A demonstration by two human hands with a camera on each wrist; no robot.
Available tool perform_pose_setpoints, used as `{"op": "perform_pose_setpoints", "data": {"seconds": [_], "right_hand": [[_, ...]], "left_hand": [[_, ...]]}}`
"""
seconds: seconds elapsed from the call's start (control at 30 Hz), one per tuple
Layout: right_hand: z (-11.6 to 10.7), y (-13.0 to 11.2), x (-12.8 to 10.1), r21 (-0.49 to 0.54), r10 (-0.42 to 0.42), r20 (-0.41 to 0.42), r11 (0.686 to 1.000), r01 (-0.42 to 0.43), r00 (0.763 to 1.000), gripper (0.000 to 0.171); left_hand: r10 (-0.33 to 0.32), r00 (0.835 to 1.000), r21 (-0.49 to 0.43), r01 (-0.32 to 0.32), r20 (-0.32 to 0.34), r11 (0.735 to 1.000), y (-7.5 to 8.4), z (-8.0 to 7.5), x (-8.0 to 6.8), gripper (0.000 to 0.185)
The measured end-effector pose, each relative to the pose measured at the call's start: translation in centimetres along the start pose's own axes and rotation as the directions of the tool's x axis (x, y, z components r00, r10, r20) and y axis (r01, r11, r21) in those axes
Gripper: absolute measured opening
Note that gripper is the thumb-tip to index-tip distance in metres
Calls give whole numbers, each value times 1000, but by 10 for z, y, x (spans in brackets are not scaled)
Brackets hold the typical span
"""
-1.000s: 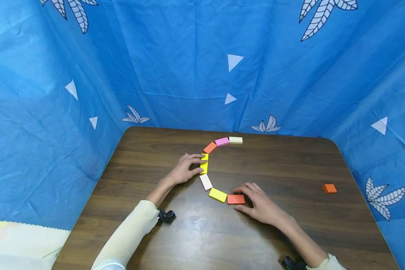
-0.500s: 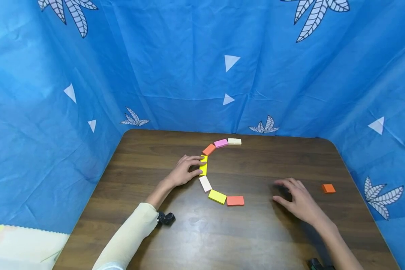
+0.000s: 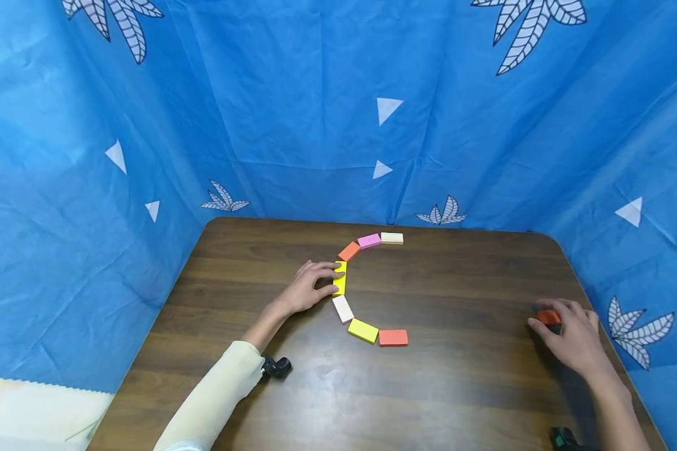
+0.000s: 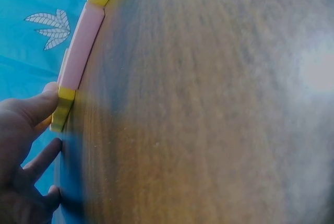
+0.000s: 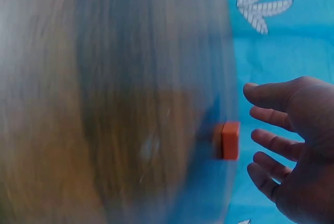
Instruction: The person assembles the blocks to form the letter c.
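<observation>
Several flat coloured blocks lie end to end in a C-shaped curve on the brown table (image 3: 462, 376), running from a cream block (image 3: 392, 238) at the back to an orange-red block (image 3: 393, 337) at the front. My left hand (image 3: 310, 285) holds the upright yellow block (image 3: 340, 277) (image 4: 61, 112) at the curve's left side, thumb against one end and a finger by the other. My right hand (image 3: 570, 332) (image 5: 292, 151) is at the table's right edge. Its spread fingers are beside a lone small orange block (image 3: 548, 316) (image 5: 230, 140), with a small gap in the right wrist view.
Blue cloth with leaf and triangle prints (image 3: 338, 125) walls the table on three sides. Black wrist cameras show at my left sleeve (image 3: 276, 366) and by the right forearm (image 3: 561, 436). Bare wood lies between the curve and the lone block.
My right hand left the orange-red block at the curve's front end and swept right across the table to the lone orange block. The left hand stayed on the yellow block.
</observation>
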State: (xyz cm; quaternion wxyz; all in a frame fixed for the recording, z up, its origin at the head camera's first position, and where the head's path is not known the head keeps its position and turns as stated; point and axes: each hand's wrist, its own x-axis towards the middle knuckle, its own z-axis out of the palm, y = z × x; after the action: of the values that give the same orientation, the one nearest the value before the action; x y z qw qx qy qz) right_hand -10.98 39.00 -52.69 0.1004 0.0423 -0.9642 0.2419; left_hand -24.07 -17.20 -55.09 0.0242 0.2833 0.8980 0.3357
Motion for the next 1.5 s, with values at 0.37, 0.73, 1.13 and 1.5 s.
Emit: {"op": "perform_pose_setpoints", "data": {"seconds": [0.37, 0.73, 1.13, 1.5], "right_hand": [[-3, 16, -2, -24, 154, 103, 988, -152, 983, 45], [-2, 22, -3, -43, 169, 83, 985, -166, 982, 41], [-2, 11, -1, -42, 154, 64, 988, -151, 986, 40], [12, -12, 1, -9, 34, 39, 999, -33, 999, 37]], "left_hand": [[-28, 999, 6, 28, 18, 1000, -2, 2, -5, 39], [-18, 1000, 0, 18, 16, 1000, -3, 5, -4, 39], [-16, 1000, -5, 16, 9, 1000, -3, 4, -3, 39], [-23, 1000, 15, 23, 15, 1000, -3, 2, -1, 40]]}}
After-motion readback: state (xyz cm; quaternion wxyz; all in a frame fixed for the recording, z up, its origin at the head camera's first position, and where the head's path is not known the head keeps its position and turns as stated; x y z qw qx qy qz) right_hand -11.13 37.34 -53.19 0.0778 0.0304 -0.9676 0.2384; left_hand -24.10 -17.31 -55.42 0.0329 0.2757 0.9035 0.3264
